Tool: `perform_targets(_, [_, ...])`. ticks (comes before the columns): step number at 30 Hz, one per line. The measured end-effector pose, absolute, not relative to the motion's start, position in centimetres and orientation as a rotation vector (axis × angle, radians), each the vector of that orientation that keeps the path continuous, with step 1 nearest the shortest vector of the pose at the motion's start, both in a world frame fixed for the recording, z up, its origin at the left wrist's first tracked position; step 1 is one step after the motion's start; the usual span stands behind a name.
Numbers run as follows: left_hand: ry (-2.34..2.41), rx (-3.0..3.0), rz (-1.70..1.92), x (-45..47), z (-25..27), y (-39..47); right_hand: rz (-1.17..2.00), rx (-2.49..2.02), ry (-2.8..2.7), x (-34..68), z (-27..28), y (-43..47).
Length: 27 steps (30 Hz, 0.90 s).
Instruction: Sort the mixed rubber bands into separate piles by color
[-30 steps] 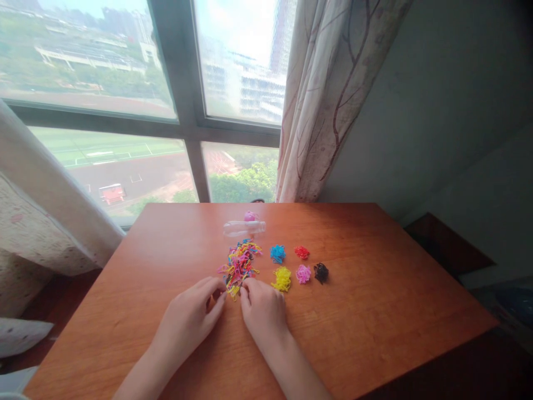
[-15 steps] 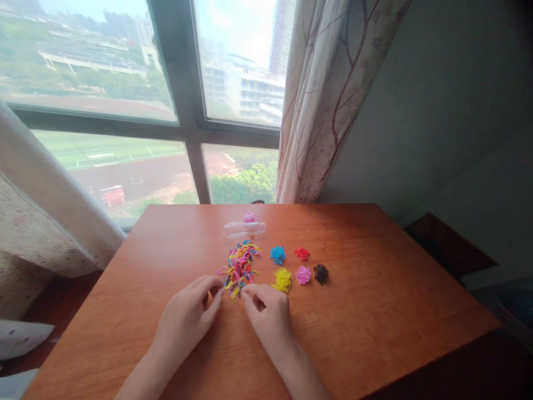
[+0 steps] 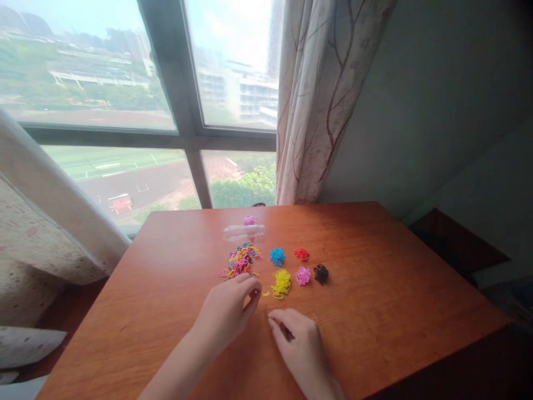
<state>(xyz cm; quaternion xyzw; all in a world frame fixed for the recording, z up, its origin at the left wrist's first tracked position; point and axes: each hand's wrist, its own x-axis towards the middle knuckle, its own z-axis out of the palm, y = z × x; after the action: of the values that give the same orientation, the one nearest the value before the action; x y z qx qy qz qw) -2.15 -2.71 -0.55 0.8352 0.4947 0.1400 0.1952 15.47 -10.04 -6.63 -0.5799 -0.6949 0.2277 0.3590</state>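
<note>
My left hand (image 3: 229, 305) is closed in a pinch, with a small yellow rubber band (image 3: 265, 294) at its fingertips. Below and to the right, my right hand (image 3: 300, 341) is also pinched closed; a thin dark trace shows at its fingertips, too faint to name. A mixed pile of coloured rubber bands (image 3: 242, 260) lies just beyond my left hand, which hides its near end. The yellow rubber band pile (image 3: 282, 282) is the closest sorted heap to both hands. Around it sit a blue pile (image 3: 277, 256), a red pile (image 3: 302, 254), a pink pile (image 3: 303, 275) and a black pile (image 3: 321, 273).
Behind the mixed pile lies a clear plastic item (image 3: 244, 232), with a round pink-purple object (image 3: 250, 220) beyond it. The wooden table (image 3: 395, 278) reaches toward a window with a patterned curtain (image 3: 310, 105) beside it.
Both hands have moved right, away from the mixed pile, and the right one has also come nearer to me. A yellow rubber band now shows at my left fingertips. The view has shifted slightly.
</note>
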Motion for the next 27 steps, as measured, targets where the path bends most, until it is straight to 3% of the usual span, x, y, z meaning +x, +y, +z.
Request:
perform_targets(11, [1.312, 2.502, 0.186, 1.6, -0.6, 0.6, 0.537, -1.503, -1.849, 16.0, -6.6, -10.8])
perform_targets(27, [1.344, 2.373, 0.417, -3.5, -1.7, -2.1, 0.533, -1.477, -1.525, 19.3, -6.7, -9.4])
